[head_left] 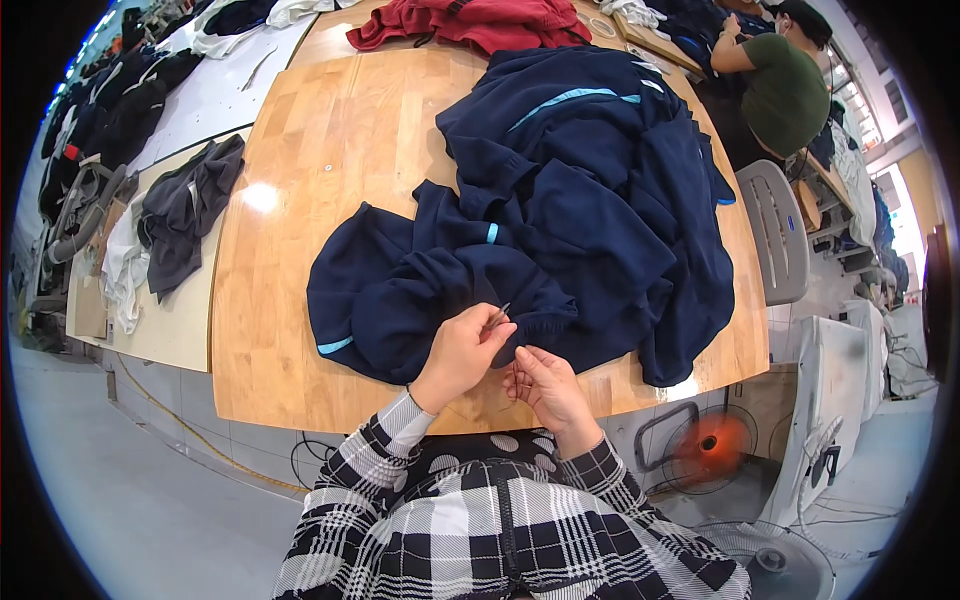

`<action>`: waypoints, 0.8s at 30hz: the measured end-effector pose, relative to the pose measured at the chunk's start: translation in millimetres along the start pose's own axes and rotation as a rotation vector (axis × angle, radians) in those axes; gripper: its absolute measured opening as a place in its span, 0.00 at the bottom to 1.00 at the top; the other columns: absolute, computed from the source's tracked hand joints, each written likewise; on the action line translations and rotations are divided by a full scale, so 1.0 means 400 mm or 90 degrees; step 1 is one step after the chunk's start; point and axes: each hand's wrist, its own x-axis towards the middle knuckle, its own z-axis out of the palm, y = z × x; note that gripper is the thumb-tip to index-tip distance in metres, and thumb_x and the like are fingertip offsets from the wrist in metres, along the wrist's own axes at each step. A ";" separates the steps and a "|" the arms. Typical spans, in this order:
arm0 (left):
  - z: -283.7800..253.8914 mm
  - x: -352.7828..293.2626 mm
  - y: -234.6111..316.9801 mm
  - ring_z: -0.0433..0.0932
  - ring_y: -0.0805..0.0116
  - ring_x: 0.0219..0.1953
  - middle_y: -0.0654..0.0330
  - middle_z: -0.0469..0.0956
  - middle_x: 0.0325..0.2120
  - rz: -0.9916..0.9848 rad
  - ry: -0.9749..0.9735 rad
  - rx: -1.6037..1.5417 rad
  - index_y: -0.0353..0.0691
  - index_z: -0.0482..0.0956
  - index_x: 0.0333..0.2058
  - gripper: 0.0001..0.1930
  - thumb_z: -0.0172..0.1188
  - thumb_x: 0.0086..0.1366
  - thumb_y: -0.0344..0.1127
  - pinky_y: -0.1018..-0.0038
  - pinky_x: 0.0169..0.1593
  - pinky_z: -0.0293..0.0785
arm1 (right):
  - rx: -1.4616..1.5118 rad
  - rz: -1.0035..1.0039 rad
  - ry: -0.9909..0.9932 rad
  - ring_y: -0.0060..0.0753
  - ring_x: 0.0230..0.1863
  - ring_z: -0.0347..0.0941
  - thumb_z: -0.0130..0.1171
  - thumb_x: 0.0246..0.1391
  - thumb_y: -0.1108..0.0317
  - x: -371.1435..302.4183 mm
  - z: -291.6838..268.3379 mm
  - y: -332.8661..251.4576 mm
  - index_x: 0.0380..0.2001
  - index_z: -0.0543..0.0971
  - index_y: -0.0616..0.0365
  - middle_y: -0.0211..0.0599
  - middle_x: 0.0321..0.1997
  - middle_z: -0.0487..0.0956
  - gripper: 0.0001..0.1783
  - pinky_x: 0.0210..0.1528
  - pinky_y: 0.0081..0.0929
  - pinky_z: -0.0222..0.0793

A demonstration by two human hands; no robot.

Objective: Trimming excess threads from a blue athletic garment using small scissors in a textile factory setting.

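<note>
wooden table | orange fan | left hand gripping tool | right hand pinched (contents unclear)

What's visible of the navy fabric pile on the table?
The navy fabric pile looks like soft cloth, rumpled and folded, with light-blue strips and a gathered band near its front. It sprawls over the wooden table. The left hand and right hand are at its near edge; contact is unclear.

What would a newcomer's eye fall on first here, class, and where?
The navy cloth dominates, heaped across the middle and right of the wooden table. At its near edge, the left hand grips a small dark tool, with the right hand close by. Bright red cloth lies at the table's far end.
</note>
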 end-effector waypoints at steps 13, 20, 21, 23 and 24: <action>0.011 -0.003 -0.032 0.78 0.60 0.27 0.55 0.77 0.27 0.120 0.060 0.084 0.35 0.76 0.35 0.08 0.62 0.60 0.32 0.72 0.30 0.74 | -0.490 -0.226 0.078 0.11 0.17 0.62 0.53 0.62 0.66 -0.016 -0.014 0.009 0.28 0.80 0.58 0.24 0.17 0.73 0.12 0.19 0.11 0.56; 0.008 -0.004 -0.038 0.78 0.62 0.28 0.54 0.77 0.28 0.093 0.045 0.061 0.34 0.76 0.36 0.09 0.62 0.60 0.32 0.73 0.31 0.74 | -0.156 0.036 0.002 0.12 0.15 0.62 0.53 0.63 0.61 -0.010 -0.022 -0.007 0.32 0.78 0.58 0.23 0.17 0.72 0.12 0.16 0.11 0.54; 0.010 -0.007 -0.035 0.78 0.62 0.28 0.54 0.77 0.28 0.092 0.044 0.061 0.34 0.76 0.36 0.09 0.62 0.60 0.32 0.73 0.31 0.74 | -0.111 0.069 -0.020 0.12 0.14 0.61 0.53 0.63 0.60 -0.008 -0.022 -0.009 0.32 0.78 0.58 0.23 0.17 0.72 0.13 0.15 0.12 0.53; 0.015 -0.011 -0.026 0.79 0.62 0.27 0.55 0.77 0.29 0.123 0.048 0.090 0.34 0.76 0.35 0.08 0.62 0.60 0.31 0.74 0.30 0.74 | -0.115 0.063 -0.016 0.11 0.14 0.60 0.54 0.62 0.60 0.000 -0.014 -0.002 0.31 0.78 0.58 0.23 0.17 0.71 0.13 0.15 0.11 0.52; 0.018 -0.012 -0.026 0.79 0.62 0.27 0.55 0.77 0.29 0.123 0.048 0.090 0.34 0.76 0.35 0.08 0.62 0.60 0.31 0.74 0.30 0.74 | -0.120 0.057 -0.012 0.10 0.15 0.59 0.54 0.62 0.59 0.002 -0.010 0.001 0.30 0.78 0.57 0.22 0.17 0.71 0.13 0.14 0.11 0.50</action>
